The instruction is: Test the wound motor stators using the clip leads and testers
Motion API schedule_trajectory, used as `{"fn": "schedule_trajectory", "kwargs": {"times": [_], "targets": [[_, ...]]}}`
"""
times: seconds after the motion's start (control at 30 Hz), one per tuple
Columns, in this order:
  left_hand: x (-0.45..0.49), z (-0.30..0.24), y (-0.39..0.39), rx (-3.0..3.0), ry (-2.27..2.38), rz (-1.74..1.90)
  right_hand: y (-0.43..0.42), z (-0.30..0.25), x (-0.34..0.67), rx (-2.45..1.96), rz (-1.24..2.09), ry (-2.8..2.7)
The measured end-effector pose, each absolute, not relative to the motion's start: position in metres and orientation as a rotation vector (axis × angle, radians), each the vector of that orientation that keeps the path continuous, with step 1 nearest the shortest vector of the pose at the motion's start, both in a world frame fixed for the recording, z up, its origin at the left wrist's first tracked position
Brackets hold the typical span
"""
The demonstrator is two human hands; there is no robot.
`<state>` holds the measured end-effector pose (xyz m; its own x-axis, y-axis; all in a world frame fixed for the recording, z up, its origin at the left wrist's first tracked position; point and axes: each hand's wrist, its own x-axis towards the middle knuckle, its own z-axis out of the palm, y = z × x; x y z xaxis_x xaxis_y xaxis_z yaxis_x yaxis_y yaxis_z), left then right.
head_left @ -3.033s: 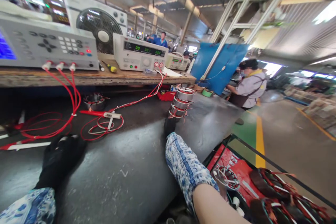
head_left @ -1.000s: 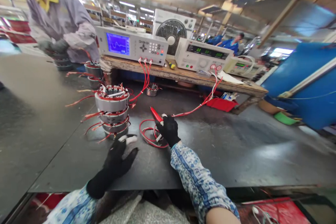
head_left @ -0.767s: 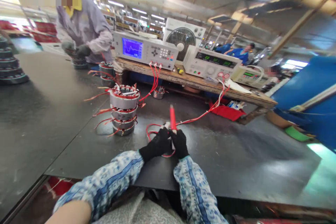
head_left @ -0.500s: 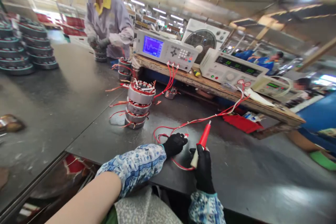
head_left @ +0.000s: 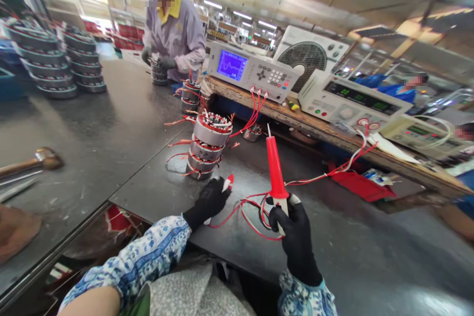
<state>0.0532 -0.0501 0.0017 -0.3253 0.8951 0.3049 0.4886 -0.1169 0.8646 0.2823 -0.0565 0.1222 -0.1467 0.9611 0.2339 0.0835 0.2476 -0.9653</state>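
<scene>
My right hand [head_left: 296, 224], in a black glove, is wrapped round the white handle of a test probe [head_left: 276, 168]. Its red cone and thin metal tip point upward. My left hand [head_left: 211, 200], also gloved, is closed on a small red-and-white test lead end [head_left: 228, 182]; whether it is a clip cannot be made out. Red and white cables [head_left: 255, 215] loop on the table between both hands. Just beyond my left hand rises a stack of motor stators [head_left: 212, 132], with copper and red wires sticking out. Neither hand touches the stack.
Behind stand a shelf [head_left: 333, 131] with a waveform tester [head_left: 252, 71] and a second tester [head_left: 351, 101], plus a fan [head_left: 301, 57]. More stators [head_left: 40, 61] are piled at left, near a hammer [head_left: 48, 158]. A co-worker [head_left: 177, 34] handles stators across the dark table [head_left: 133, 133].
My right hand has raised the test probe, its tip now higher and further left. My left hand has moved left with its lead end, closer to the stator stack. The view has shifted slightly.
</scene>
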Motion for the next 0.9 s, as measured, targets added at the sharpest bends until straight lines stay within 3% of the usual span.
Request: {"fn": "schedule_trajectory", "kwargs": {"times": [0.3,0.47,0.6,0.73,0.9], "targets": [[0.026,-0.026,-0.055,1.806,1.963,1.518,-0.056,0.128,0.293,-1.041,1.066,-1.484],[0.046,-0.017,-0.065,2.090,1.678,1.609,-0.056,0.124,0.290,-1.036,1.089,-1.445],[0.055,0.003,-0.066,1.705,1.823,1.984,-0.058,0.124,0.281,-1.035,1.126,-1.472],[0.060,0.030,-0.069,1.720,1.647,1.909,-0.055,0.133,0.269,-1.017,1.128,-1.578],[0.051,0.092,-0.086,0.901,1.191,1.935,-0.041,0.153,0.241,-1.044,0.786,-1.773]]}}
